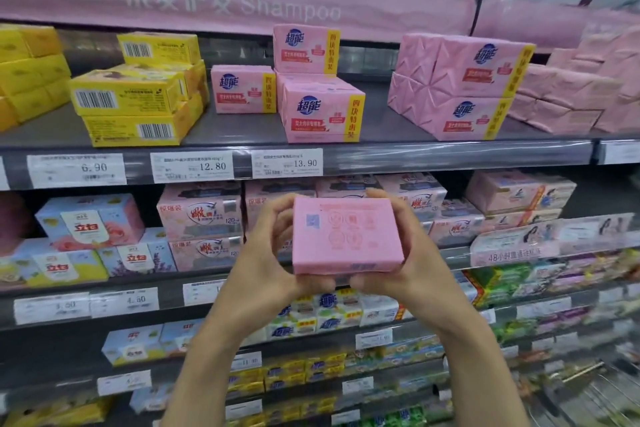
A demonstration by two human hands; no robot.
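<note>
From my seat the biggest thing in view is the grey metal store shelving [450, 158], running in tiers above, behind and below the grip, its lower right end smeared by blur. Well above the grip hangs a long pink fabric-look banner [242, 0] with pale lettering; I can read "Shampoo", the rest is too soft. Up and to the right of the grip sits a stack of pink paper-wrapped brick-shaped packs [460, 87] with creased folded ends and yellow side bands, and further ones beyond run off the frame edge. Up and to the left is a pile of glossy yellow rectangular boxes [135, 97] showing barcodes. In the grip itself is the flat pink rectangular soap pack [346, 236], smooth-wrapped, held in the air in front of the second shelf tier, its broad face turned to me and tilted slightly; the faint red printing and small blue square on it are too washed out to read. My view of the left hand [266, 253] shows it curled round the pack's left edge, fingers on the upper corner and thumb under the bottom edge; the right hand [415, 253] mirrors it on the right edge, fingertips hooked over the top. Both thumbs nearly meet beneath. Directly above the grip a white paper price label [287, 163] reads 13.90.
</note>
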